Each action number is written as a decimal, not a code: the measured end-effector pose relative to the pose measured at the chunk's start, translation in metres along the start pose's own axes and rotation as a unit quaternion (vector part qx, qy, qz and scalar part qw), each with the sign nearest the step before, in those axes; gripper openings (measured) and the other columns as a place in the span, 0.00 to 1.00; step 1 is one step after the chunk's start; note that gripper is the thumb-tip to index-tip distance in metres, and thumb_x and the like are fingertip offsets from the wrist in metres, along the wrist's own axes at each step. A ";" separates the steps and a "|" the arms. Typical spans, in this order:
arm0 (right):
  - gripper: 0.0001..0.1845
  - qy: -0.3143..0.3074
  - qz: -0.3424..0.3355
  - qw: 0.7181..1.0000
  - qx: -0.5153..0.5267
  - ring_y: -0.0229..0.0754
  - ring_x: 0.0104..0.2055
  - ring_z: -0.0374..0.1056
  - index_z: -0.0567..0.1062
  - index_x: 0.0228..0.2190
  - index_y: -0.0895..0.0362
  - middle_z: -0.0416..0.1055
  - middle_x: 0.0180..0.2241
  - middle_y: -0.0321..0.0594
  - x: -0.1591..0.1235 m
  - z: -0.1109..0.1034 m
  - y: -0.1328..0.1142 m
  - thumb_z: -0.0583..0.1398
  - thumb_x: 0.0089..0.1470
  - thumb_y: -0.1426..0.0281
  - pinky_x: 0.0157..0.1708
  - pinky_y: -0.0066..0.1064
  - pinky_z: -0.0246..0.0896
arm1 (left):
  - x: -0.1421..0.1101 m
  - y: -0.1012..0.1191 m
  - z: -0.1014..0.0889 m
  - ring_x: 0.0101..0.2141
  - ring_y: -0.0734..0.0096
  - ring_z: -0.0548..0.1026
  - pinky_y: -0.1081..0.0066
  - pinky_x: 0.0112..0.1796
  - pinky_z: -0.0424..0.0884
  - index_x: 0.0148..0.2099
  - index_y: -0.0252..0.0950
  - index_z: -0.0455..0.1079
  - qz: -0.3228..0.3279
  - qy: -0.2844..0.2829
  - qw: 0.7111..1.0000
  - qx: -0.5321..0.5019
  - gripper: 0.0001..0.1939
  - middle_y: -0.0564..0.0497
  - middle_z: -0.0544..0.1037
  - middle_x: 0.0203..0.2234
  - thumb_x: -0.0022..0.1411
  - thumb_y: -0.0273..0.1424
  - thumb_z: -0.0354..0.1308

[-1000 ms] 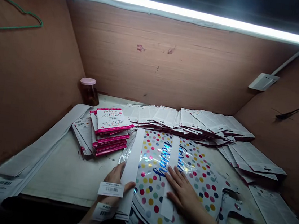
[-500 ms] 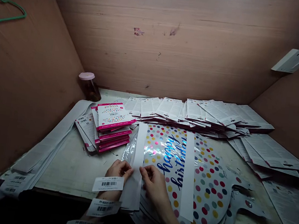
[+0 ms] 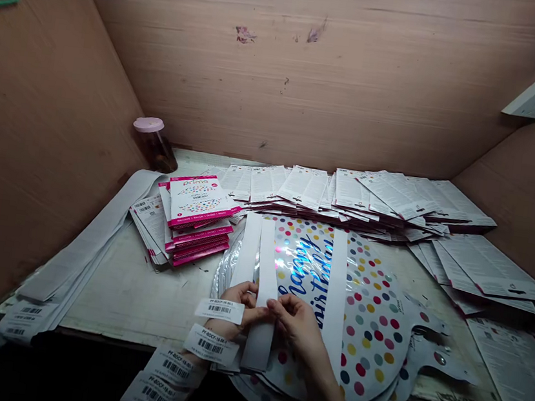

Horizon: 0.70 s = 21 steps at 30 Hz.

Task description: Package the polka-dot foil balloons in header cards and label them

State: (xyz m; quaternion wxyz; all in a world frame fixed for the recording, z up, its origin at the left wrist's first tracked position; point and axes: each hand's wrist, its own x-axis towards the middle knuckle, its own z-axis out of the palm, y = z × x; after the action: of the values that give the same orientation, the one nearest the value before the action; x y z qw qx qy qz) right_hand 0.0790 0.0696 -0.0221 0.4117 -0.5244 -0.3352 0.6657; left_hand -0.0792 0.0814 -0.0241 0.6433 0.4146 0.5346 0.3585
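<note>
In front of me lies a stack of flat foil balloons [image 3: 376, 305] with coloured dots and blue "happy birthday" lettering. My left hand [image 3: 245, 308] pinches a white paper strip [image 3: 268, 265] near its lower part, and the strip lies lengthwise over the top balloon. My right hand [image 3: 298, 325] has its thumb and fingertips closed at that strip's right edge, touching my left thumb. Another white strip [image 3: 248, 244] lies left of it, and a further white strip [image 3: 337, 300] crosses the balloon right of the lettering. Several barcode stickers [image 3: 211, 344] cling to my left wrist and forearm.
Pink-and-white balloon packets [image 3: 204, 199] are stacked at the left. White printed packets [image 3: 303, 188] line the back, and more packets [image 3: 495, 271] spread on the right. Long paper sheets [image 3: 92, 237] and a pink-lidded jar [image 3: 154, 147] stand by the left partition.
Both hands have moved right, carrying one white strip away from the strip at the left edge and onto the dotted part. The view has shifted slightly.
</note>
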 end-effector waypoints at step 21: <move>0.26 0.109 -0.017 0.994 0.006 0.32 0.16 0.62 0.72 0.26 0.58 0.68 0.18 0.32 -0.006 -0.061 -0.011 0.69 0.40 0.48 0.16 0.22 0.57 | 0.017 -0.001 0.022 0.23 0.67 0.73 0.69 0.29 0.70 0.43 0.38 0.64 0.058 0.131 0.987 0.075 0.24 0.57 0.72 0.21 0.49 0.44 0.67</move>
State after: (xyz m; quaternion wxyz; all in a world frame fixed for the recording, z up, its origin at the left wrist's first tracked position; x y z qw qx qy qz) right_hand 0.1412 0.0696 -0.0239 0.4602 -0.5855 -0.2929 0.5996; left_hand -0.0544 0.0927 -0.0296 0.5128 0.4413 0.6150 0.4049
